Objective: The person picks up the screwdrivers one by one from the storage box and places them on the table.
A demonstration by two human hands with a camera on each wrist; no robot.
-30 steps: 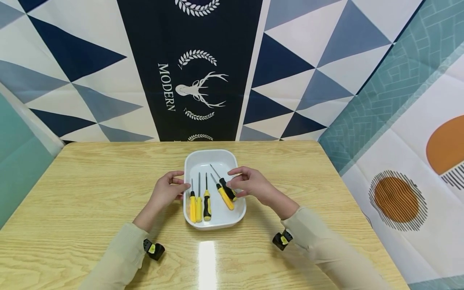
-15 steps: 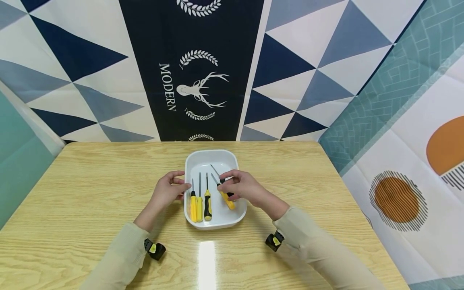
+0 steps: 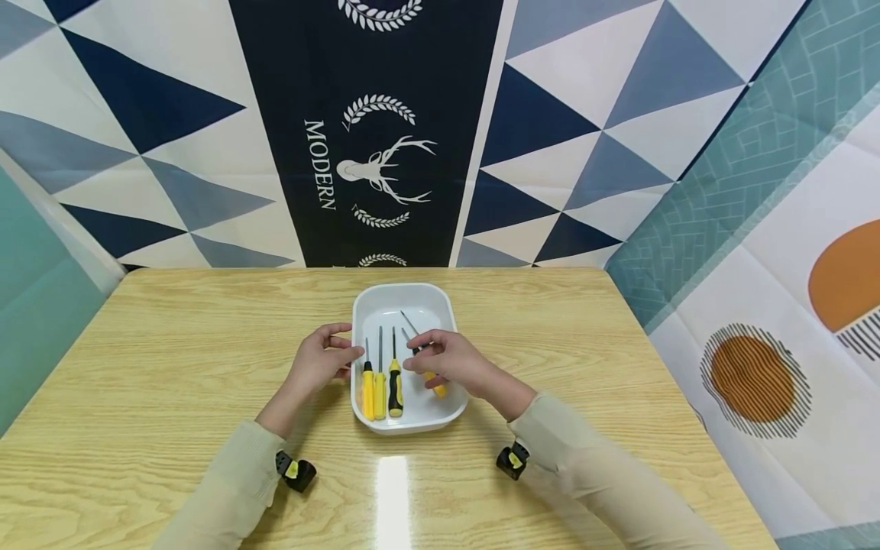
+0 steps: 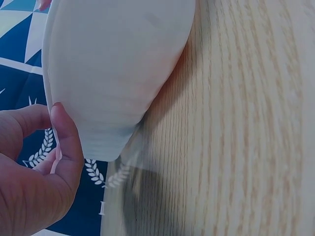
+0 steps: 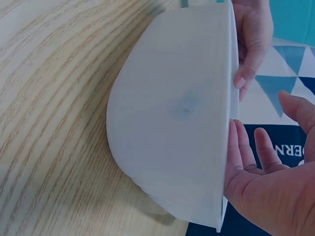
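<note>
A white plastic tray (image 3: 414,416) stands on the table with several screwdrivers in it. My left hand (image 3: 325,355) pinches the tray's left rim between thumb and fingers, clearest in the left wrist view. Toward the tray's left side lie a yellow screwdriver with a black collar (image 3: 368,391), a plain yellow screwdriver (image 3: 380,396) and a black-and-yellow screwdriver (image 3: 395,388), side by side. Over the right rim reaches my right hand (image 3: 450,363), thumb apart from its bent fingers. Beneath it a yellow-handled screwdriver (image 3: 440,389) lies slanted, mostly covered; another blade (image 3: 409,321) shows beyond, its handle hidden.
The wood-grain table (image 3: 206,344) extends on both sides of the tray. Behind it hangs a patterned cloth (image 3: 385,153). A small black camera (image 3: 299,475) juts from the left sleeve, and another black camera (image 3: 512,460) from the right.
My right hand has moved left and slightly down over the tray, covering more of the slanted screwdrivers. My left hand keeps its hold on the rim.
</note>
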